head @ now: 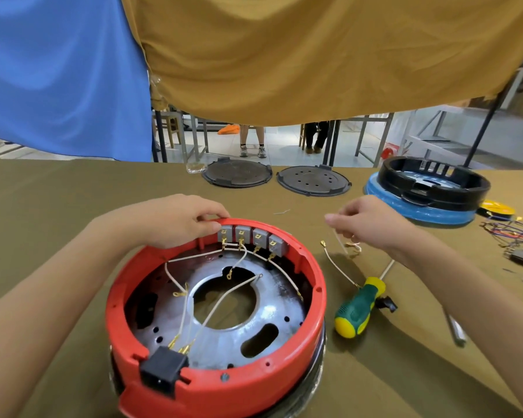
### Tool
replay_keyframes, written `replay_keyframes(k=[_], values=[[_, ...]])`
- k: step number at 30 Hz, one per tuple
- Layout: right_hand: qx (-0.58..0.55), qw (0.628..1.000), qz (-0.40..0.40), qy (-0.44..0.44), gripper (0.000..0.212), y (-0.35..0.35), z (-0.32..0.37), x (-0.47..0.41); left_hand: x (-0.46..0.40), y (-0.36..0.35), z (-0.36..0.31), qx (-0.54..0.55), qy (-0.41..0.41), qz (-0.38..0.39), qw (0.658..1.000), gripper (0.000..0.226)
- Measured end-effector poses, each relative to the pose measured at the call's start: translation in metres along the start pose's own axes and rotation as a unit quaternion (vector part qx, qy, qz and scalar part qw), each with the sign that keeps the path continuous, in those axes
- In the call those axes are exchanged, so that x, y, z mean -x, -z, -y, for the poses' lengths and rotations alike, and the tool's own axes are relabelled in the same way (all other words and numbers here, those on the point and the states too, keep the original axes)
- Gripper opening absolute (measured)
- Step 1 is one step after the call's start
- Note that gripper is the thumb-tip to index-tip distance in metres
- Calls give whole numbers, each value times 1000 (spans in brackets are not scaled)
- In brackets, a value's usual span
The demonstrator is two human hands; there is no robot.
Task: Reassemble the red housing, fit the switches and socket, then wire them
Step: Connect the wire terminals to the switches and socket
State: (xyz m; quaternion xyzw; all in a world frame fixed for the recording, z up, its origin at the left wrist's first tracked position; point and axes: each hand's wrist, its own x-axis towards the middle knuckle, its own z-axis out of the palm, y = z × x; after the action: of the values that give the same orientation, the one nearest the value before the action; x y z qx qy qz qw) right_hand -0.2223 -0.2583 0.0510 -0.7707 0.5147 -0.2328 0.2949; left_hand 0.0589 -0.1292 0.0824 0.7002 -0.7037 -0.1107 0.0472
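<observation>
**A:** How much is done?

**B:** A lot! The red housing [215, 384] is put together, sitting in front of the person. Four gray switches [251, 241] are in a row on its far wall, right by the left hand's fingertips. The black socket [163, 371] is in the near wall, on the side away from both hands.

**A:** Are the wires on?

**B:** Some. White wires [194, 309] run from the switches and the socket down over the metal plate [272, 315]. A few ends with gold tips lie loose there, so I think more hooking up is left.

**A:** What are the hands doing?

**B:** The left hand [175, 221] curls over the red rim beside the first switch and holds it. The right hand [372, 224] is out past the housing, pinching a loose white wire [338, 263] that hangs under it.

**A:** And the tool?

**B:** The green and yellow screwdriver [360, 307] lies on the cloth, just below the right hand. Nobody holds it.

**A:** What comes next?

**B:** My guess is that wire goes onto a switch.
</observation>
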Motion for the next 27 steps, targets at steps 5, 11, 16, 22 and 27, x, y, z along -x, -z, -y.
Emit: replay_keyframes(k=[5,11,16,22,27], values=[[-307,945,111,-2,19,0,24,12,7,6,-2,-3,26,40,999,17],[-421,873,246,-24,19,-3,44,24,14,16,-8,-25,71,98,992,12],[-415,869,270,4,26,-8,56,34,14,13,-11,17,10,48,999,24],[-419,863,283,8,28,-16,66,44,13,15,-6,23,-5,39,999,18],[-384,882,275,10,13,-19,69,49,12,18,-1,12,31,50,998,11]])
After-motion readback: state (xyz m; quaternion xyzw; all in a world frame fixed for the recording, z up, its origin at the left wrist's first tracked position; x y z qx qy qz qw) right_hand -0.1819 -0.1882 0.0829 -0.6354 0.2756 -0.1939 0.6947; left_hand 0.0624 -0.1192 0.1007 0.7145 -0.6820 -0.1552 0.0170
